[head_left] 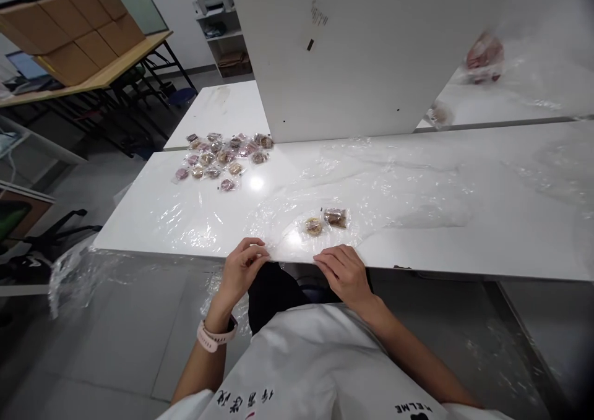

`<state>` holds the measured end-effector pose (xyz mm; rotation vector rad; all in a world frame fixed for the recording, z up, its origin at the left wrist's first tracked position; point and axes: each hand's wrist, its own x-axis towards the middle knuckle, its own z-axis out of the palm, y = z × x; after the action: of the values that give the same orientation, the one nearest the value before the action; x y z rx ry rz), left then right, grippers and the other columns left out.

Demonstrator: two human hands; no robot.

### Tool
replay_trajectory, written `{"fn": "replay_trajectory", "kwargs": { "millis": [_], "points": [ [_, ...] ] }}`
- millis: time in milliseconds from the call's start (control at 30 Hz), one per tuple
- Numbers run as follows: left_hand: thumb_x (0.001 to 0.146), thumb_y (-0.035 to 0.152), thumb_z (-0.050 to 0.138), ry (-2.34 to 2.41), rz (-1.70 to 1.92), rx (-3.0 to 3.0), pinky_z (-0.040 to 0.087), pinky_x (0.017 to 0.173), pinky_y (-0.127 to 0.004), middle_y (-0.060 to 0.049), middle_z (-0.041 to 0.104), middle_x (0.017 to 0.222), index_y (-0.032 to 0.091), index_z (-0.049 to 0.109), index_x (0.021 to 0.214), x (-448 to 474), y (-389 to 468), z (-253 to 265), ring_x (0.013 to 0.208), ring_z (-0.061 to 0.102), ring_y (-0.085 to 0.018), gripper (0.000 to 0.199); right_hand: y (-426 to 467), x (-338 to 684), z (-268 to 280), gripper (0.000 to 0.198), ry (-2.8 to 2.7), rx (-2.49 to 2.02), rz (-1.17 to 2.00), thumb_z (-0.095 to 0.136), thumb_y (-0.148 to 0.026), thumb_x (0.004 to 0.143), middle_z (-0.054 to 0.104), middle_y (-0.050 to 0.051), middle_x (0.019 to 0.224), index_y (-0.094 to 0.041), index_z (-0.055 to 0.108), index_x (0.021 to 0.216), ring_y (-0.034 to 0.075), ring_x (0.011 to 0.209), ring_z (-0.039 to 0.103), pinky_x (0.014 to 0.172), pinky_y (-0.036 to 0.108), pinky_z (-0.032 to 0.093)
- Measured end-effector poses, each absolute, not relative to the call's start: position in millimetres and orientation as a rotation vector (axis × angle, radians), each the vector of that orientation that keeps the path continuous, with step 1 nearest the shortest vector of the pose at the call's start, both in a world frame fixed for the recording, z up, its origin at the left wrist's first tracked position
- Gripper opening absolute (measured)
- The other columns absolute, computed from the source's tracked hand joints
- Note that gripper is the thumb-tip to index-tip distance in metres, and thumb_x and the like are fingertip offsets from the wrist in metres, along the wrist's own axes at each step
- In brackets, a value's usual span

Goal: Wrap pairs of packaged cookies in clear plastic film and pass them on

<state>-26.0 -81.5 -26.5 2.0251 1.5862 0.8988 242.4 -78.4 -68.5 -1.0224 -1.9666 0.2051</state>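
A sheet of clear plastic film (408,191) lies wrinkled over the white table. My left hand (241,268) is closed at the front edge, thumb and fingers pinching the film. Further right, my right hand (346,274) is also closed on the film's near edge, fingertips together. Just beyond my hands, on the film, are two small clear-wrapped packets: a round yellowish one (313,226) and a squarer brown one (335,218). Whether the film is a single sheet or an opened bag, I cannot tell.
Several wrapped packets (225,154) are clustered at the table's back left. A white upright panel (352,55) stands behind the table. Loose film (78,278) hangs off the left front edge. Cardboard boxes (74,30) sit on a wooden desk at far left.
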Motion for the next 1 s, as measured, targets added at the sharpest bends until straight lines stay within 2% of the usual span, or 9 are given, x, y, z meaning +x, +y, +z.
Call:
{"fn": "replay_trajectory", "kwargs": {
  "millis": [100, 300, 367, 500, 633, 700, 800, 900, 1000],
  "points": [
    [0.092, 0.026, 0.066, 1.469, 1.059, 1.796, 0.054, 0.052, -0.024, -0.004, 0.067, 0.107, 0.019, 0.066, 0.085, -12, -63, 3, 0.056, 0.061, -0.006, 0.010, -69, 252, -52, 0.012, -1.871, -0.985, 0.482, 0.059, -0.018, 0.097, 0.072, 0.003, 0.084, -0.022, 0.069, 0.091, 0.016, 0.078, 0.065, 0.070, 0.031, 0.051],
    [0.089, 0.017, 0.065, 1.333, 1.283, 1.859, 0.058, 0.068, -0.025, -0.001, 0.061, 0.090, 0.019, 0.061, 0.086, 60, 34, 32, 0.073, 0.065, -0.010, 0.006, -7, 287, -29, 0.017, -1.660, -1.251, 0.718, 0.065, -0.039, 0.091, 0.071, 0.002, 0.083, -0.023, 0.072, 0.092, 0.016, 0.072, 0.063, 0.066, 0.030, 0.049],
    [0.089, 0.012, 0.063, 1.394, 1.226, 1.985, 0.055, 0.071, -0.026, -0.002, 0.059, 0.093, 0.018, 0.058, 0.081, 87, 71, 23, 0.073, 0.061, -0.009, 0.011, 23, 298, -34, 0.019, -1.605, -1.427, 0.720, 0.069, -0.040, 0.085, 0.068, 0.000, 0.077, -0.023, 0.070, 0.092, 0.016, 0.068, 0.061, 0.064, 0.029, 0.046],
    [0.089, 0.007, 0.058, 1.540, 0.809, 2.189, 0.050, 0.072, -0.031, -0.005, 0.059, 0.095, 0.018, 0.057, 0.079, 118, 117, -13, 0.073, 0.059, -0.013, 0.014, 55, 312, -52, 0.015, -1.608, -1.640, 0.654, 0.066, -0.032, 0.082, 0.062, -0.001, 0.070, -0.022, 0.066, 0.092, 0.016, 0.064, 0.057, 0.062, 0.028, 0.041],
    [0.091, 0.009, 0.052, 1.501, 0.711, 2.167, 0.050, 0.078, -0.034, -0.008, 0.063, 0.108, 0.018, 0.061, 0.097, 112, 117, -35, 0.084, 0.063, -0.018, 0.014, 48, 313, -59, 0.029, -1.728, -1.568, 0.348, 0.053, -0.022, 0.088, 0.068, 0.009, 0.103, -0.021, 0.066, 0.114, 0.021, 0.080, 0.060, 0.066, 0.033, 0.045],
    [0.095, 0.015, 0.048, 1.370, 0.728, 2.095, 0.051, 0.085, -0.036, -0.010, 0.065, 0.116, 0.019, 0.059, 0.115, 99, 107, -35, 0.098, 0.064, -0.020, 0.023, 41, 312, -57, 0.032, -1.785, -1.475, 0.250, 0.047, -0.017, 0.090, 0.066, 0.012, 0.115, -0.021, 0.068, 0.114, 0.024, 0.095, 0.060, 0.073, 0.036, 0.048],
    [0.096, 0.030, 0.054, 1.109, 0.591, 2.010, 0.050, 0.098, -0.041, -0.013, 0.060, 0.136, 0.021, 0.051, 0.134, 81, 93, -30, 0.121, 0.060, -0.024, 0.039, 36, 313, -53, 0.034, -1.811, -1.346, 0.402, 0.039, -0.018, 0.095, 0.071, 0.008, 0.104, -0.023, 0.071, 0.107, 0.024, 0.100, 0.062, 0.084, 0.039, 0.051],
    [0.081, 0.036, 0.076, 1.013, 0.534, 2.077, 0.044, 0.108, -0.048, -0.015, 0.051, 0.148, 0.022, 0.044, 0.145, 72, 85, -30, 0.134, 0.050, -0.030, 0.072, 32, 314, -49, 0.038, -1.795, -1.287, 0.752, 0.042, -0.034, 0.100, 0.071, 0.007, 0.116, -0.026, 0.064, 0.130, 0.023, 0.107, 0.065, 0.091, 0.041, 0.052],
    [0.075, 0.030, 0.081, 1.102, 0.613, 2.096, 0.044, 0.105, -0.048, -0.015, 0.058, 0.137, 0.022, 0.045, 0.144, 74, 81, -31, 0.128, 0.053, -0.030, 0.078, 25, 313, -45, 0.056, -1.872, -1.291, 0.842, 0.063, -0.050, 0.090, 0.066, 0.008, 0.131, -0.030, 0.056, 0.142, 0.028, 0.119, 0.061, 0.099, 0.047, 0.049]
  ]
}}
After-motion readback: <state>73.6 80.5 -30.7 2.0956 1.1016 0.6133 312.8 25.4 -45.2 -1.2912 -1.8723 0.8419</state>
